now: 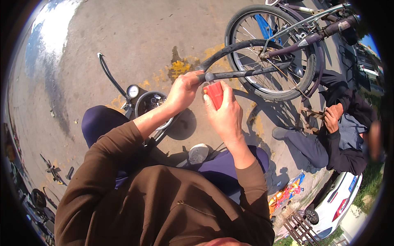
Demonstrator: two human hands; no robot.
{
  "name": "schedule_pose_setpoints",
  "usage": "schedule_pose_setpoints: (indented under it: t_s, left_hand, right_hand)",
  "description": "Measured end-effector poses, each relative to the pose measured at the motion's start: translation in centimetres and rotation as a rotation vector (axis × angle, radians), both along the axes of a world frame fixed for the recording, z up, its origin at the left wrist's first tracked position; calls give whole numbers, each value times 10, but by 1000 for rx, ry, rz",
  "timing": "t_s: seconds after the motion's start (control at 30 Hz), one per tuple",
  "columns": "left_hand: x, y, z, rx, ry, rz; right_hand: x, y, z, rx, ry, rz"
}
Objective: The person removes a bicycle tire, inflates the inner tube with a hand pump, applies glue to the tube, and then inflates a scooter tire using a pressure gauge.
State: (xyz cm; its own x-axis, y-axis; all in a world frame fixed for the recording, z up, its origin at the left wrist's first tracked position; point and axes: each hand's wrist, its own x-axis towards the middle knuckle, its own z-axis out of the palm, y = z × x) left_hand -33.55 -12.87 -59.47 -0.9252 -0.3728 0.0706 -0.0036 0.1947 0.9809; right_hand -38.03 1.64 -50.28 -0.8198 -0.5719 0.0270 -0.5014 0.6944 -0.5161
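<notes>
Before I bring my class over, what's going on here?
The person's left hand grasps a long black rubber tube that loops across a black-tyred, spoked bicycle wheel. The right hand holds a boxy red tool, its round grey tip at the tube. Another person in a dark jacket is near the wheel.

Grey, yellow-stained pavement [135, 41] carries crumpled orange packaging [289, 190], a slatted frame [297, 225] and a white car [334, 194].

Hard sunlight hits the grey pavement [123, 33] here — patchy yellow paint [179, 70] across it — and a white car [327, 210] stands near greenery [371, 186].
</notes>
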Motion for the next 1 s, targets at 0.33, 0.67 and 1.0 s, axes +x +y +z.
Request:
schedule_pose_setpoints:
  t_s: [0.33, 0.67, 1.0]
  left_hand:
    - [0, -8, 7, -436, 117, -35]
    - [3, -22, 14, -728, 188, -133]
    - [4, -27, 18, -846, 238, -150]
  right_hand:
    - [1, 2, 0, 9, -14, -8]
    - [-1, 2, -3, 24, -21, -19]
    - [8, 0, -3, 22, 27, 31]
